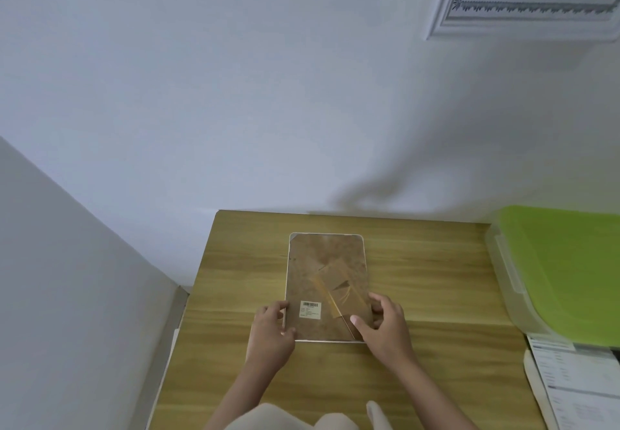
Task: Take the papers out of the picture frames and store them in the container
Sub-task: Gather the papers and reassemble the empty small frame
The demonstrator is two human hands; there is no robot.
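Lower centre, hands: left hand and right hand grip the near corners of the picture frame.
Frame: face down on the counter, backing on.
Container: green-lidded container at right, lid shut.
Progress: early, I judge; loose papers lie lower right.

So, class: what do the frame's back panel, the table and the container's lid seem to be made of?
Back panel: looks like brown fibreboard, matt and mottled, with a barcode label.
Table: wood or wood-look laminate, judging by the grain streaks and slight sheen.
Container lid: probably plastic, smooth, bright green, on a translucent box.
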